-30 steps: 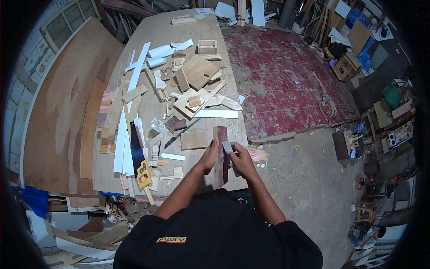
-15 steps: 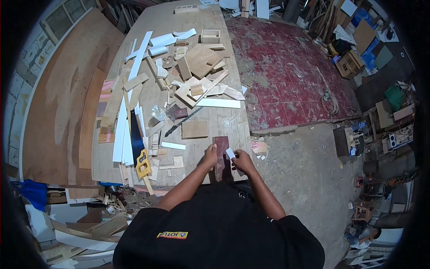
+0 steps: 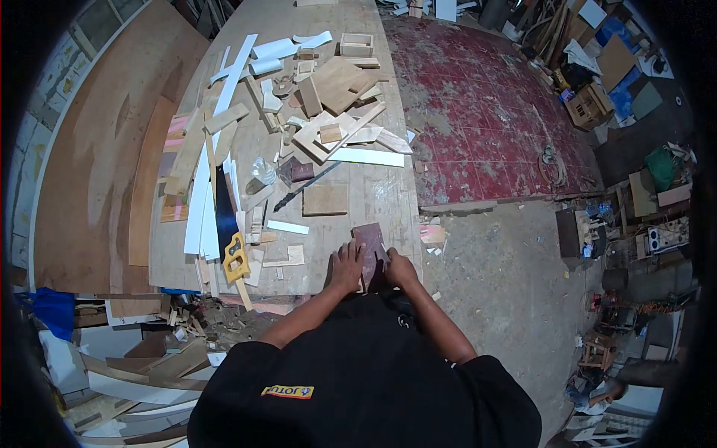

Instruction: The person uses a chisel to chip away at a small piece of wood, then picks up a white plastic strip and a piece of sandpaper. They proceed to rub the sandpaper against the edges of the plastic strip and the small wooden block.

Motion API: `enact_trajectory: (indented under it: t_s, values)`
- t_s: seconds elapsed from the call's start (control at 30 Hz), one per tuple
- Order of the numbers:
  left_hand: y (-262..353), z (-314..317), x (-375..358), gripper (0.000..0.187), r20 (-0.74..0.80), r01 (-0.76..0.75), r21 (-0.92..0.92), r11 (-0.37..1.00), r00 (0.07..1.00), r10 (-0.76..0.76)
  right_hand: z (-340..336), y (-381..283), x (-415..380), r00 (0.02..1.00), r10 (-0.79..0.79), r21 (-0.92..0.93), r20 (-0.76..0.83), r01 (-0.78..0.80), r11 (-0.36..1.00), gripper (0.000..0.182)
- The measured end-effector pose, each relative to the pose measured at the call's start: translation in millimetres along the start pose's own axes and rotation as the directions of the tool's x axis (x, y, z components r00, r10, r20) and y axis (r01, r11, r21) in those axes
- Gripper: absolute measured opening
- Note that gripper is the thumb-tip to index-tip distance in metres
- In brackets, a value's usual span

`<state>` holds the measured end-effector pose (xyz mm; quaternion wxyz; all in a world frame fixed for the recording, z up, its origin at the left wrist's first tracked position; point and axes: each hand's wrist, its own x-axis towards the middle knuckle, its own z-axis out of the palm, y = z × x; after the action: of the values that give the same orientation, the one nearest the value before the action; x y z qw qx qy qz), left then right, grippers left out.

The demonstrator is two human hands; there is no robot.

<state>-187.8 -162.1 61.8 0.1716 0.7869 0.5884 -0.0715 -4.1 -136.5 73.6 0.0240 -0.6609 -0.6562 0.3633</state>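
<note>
A reddish-brown strip that looks like sandpaper lies at the table's front edge, tilted slightly. My left hand rests on its left side with fingers spread and lying flat. At the strip's right side, my right hand is closed, its fingers pressed down at the surface. Only a sliver of the small white piece in my right hand shows; the rest is hidden by the fingers. Left of my hands lie a thin white strip and a square wooden block.
A yellow-handled handsaw lies at the left among long white strips. Wood offcuts pile up farther back, with a small wooden box behind. A crumpled clear plastic item stands mid-table. Red tiled floor borders the table's right.
My right hand has lowered the white piece to the strip, where it is now mostly hidden. My left fingers have spread flat, and the strip has turned slightly. The view has shifted a little.
</note>
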Motion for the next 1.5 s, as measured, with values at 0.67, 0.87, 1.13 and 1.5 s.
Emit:
enact_trajectory:
  t_s: [0.67, 0.87, 1.13, 1.5]
  values:
    - [5, 20, 40, 0.095, -0.18, -0.065, -0.04, 0.997, 0.982, 0.057, 11, 3, 18, 0.98, -0.129, -0.231, -0.149, 0.092, 0.969, 0.022]
    - [-7, -2, 62, 0.103, -0.052, -0.082, 0.008, 0.997, 0.995, 0.082, 18, 3, 42, 0.963, -0.191, -0.257, -0.191, 0.139, 0.956, 0.036]
    - [-4, -6, 76, 0.098, 0.12, -0.054, 0.028, 0.998, 0.992, 0.051, 14, -5, 48, 0.962, -0.21, -0.266, -0.173, 0.16, 0.951, 0.051]
    - [-2, -4, 80, 0.085, 0.086, -0.038, 0.061, 0.997, 0.996, 0.032, -14, -22, 47, 0.963, 0.04, -0.451, 0.266, 0.087, 0.888, 0.041]
